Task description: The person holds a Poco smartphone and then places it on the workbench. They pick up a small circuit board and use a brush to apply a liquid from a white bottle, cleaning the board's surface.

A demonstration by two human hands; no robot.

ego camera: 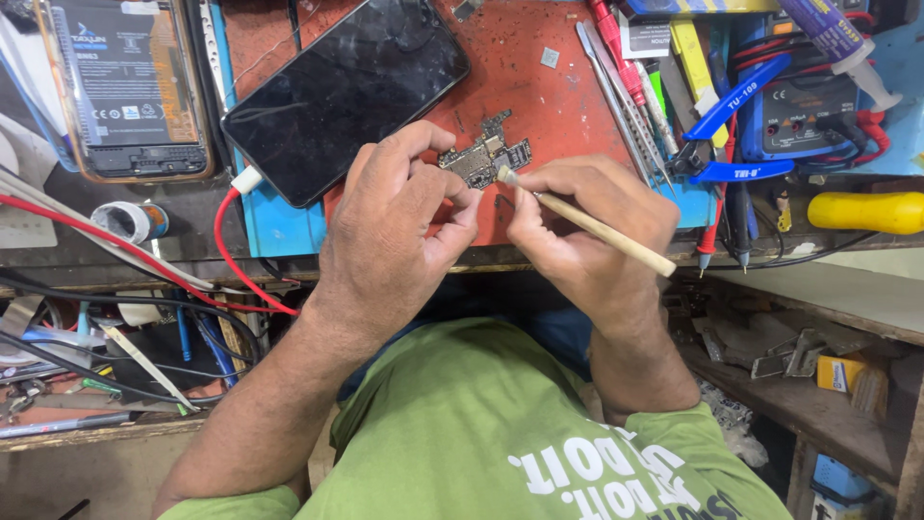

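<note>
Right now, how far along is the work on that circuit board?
Done: the board is out of a phone and held clear of the mat. In hand: left hand grips it while right hand works a brush against its edge. Left: the opened phone lies unassembled.

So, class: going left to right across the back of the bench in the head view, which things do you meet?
Opened phone back with battery → black smartphone → small circuit board → tweezers → blue-handled cutters → yellow tool handle.
</note>
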